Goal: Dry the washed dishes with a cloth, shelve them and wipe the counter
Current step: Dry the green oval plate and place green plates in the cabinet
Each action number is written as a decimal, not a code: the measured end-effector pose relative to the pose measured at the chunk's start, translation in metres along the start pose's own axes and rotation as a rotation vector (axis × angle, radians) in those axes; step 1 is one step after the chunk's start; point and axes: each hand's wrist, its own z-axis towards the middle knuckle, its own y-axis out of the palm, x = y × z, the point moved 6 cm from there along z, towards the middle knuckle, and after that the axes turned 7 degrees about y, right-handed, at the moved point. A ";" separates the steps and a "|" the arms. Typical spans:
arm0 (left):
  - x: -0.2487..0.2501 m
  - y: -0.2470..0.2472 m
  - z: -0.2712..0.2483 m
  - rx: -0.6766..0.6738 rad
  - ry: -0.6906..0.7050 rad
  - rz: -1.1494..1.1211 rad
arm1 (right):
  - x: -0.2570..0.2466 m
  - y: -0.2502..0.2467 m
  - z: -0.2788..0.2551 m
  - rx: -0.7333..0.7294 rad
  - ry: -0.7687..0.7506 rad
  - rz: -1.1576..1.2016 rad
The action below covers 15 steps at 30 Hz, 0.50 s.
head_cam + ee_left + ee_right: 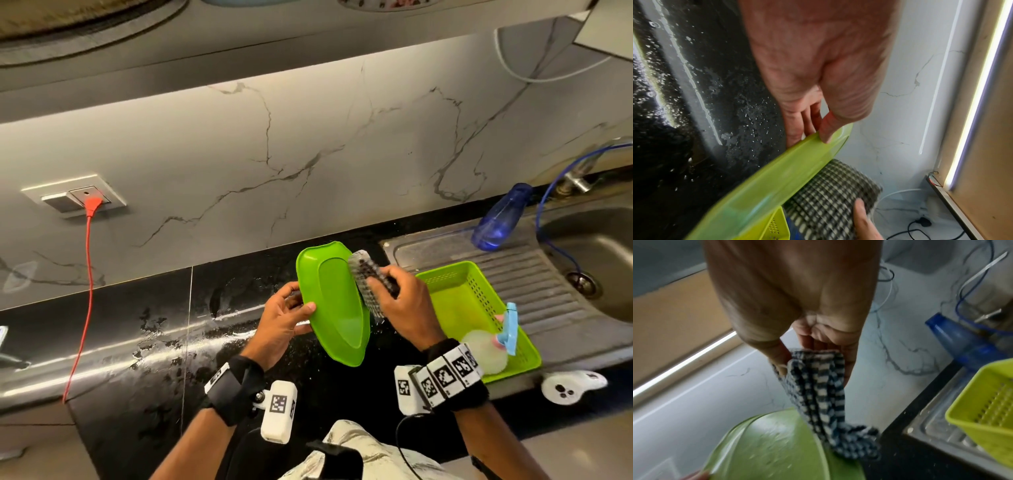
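A bright green plastic plate (337,301) is held on edge above the wet black counter (144,342). My left hand (286,317) grips its left rim, thumb on the front, fingers behind; the left wrist view shows the thumb on the green plate (777,177). My right hand (399,301) holds a black-and-white checked cloth (368,279) against the plate's right rim. In the right wrist view the checked cloth (818,389) hangs from my fingers over the edge of the green plate (768,447).
A green perforated basket (479,308) sits on the steel draining board, holding a clear lid and a light blue item (510,325). A blue bottle (500,219) lies by the sink (596,260). A red cable (85,291) hangs from the wall socket. Water puddles mark the counter.
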 end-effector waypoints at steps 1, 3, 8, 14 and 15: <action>0.001 0.000 -0.001 0.009 0.009 0.022 | -0.004 0.011 -0.004 -0.056 -0.019 0.026; 0.004 0.002 -0.003 0.028 0.020 0.040 | -0.016 0.030 -0.013 -0.147 -0.101 0.084; 0.012 0.004 -0.007 0.070 0.046 -0.042 | -0.028 0.070 -0.041 -0.299 -0.303 0.020; 0.020 0.002 -0.008 -0.016 0.048 -0.064 | -0.012 0.085 -0.041 -0.402 -0.323 -0.093; 0.020 0.002 -0.008 -0.032 0.054 -0.043 | -0.009 0.085 -0.032 -0.397 -0.301 -0.090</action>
